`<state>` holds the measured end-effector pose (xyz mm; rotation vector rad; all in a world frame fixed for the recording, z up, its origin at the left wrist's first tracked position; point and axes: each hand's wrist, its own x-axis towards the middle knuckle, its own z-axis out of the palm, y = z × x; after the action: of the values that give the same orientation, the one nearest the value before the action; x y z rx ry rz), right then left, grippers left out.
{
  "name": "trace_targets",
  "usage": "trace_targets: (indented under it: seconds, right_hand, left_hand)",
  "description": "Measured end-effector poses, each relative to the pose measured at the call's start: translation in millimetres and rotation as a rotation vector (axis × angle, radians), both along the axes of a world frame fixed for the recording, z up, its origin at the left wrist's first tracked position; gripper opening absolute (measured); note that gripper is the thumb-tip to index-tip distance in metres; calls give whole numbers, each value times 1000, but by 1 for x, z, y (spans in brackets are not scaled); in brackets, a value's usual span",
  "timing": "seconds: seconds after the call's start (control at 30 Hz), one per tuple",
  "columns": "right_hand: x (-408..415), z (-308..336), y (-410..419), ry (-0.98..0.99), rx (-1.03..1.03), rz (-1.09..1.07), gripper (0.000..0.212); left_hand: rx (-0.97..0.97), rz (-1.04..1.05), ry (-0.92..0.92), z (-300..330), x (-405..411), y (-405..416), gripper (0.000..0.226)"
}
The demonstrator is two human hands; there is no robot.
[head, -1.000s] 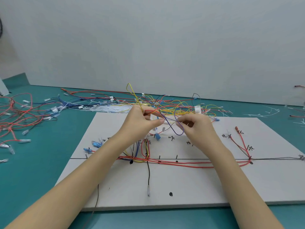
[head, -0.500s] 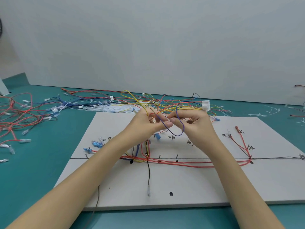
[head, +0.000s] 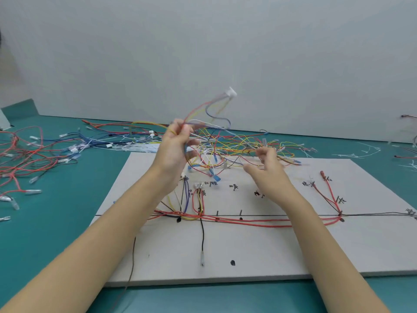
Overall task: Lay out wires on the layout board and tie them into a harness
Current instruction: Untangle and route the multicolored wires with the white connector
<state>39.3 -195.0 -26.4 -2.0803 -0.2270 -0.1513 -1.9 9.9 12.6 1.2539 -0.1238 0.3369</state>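
My left hand (head: 174,150) is raised above the far edge of the white layout board (head: 259,249) and pinches a small bundle of red, blue, yellow and white wires (head: 209,111). The bundle arcs up to a white connector (head: 231,93), blurred in the air. My right hand (head: 267,164) hovers over the board with loosely curled fingers beside a tangle of yellow and red wires (head: 239,145); whether it holds a strand is unclear. Red wires (head: 248,221) lie along the board's black line, with short branches going up to hand-written marks.
A heap of red and blue wires with terminals (head: 33,154) covers the green table at the left. White cable ties (head: 361,152) lie at the far right. A black wire (head: 202,236) with a white end hangs toward the board's near edge. A grey wall stands behind.
My left hand has lifted the small bundle up and left, swinging the white connector high. My right hand has let go of it and drawn away to the right.
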Motion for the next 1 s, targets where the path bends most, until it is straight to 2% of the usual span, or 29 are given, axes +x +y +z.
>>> trace_targets:
  seconds: [0.17, 0.23, 0.4, 0.5, 0.63, 0.83, 1.0]
  right_hand:
    - [3, 2, -3, 115, 145, -55, 58]
    - [4, 4, -4, 111, 155, -84, 59]
    - [4, 10, -7, 178, 272, -142, 43]
    - [2, 11, -7, 203, 346, -123, 31]
    - [2, 12, -8, 244, 378, -124, 25]
    - [-3, 12, -1, 433, 455, 46, 30]
    - [-6, 12, 2, 388, 453, 92, 19]
  left_hand:
    - [-387, -262, 96, 6, -3, 18, 42]
    - [-518, -346, 145, 6, -2, 23, 35]
    - [-612, -359, 207, 4, 0, 23, 37]
    - [-543, -337, 258, 3, 0, 15, 36]
    - [-348, -335, 390, 0, 0, 2, 29]
    - [-5, -269, 450, -2, -6, -17, 11]
    - [145, -238, 445, -9, -7, -24, 22]
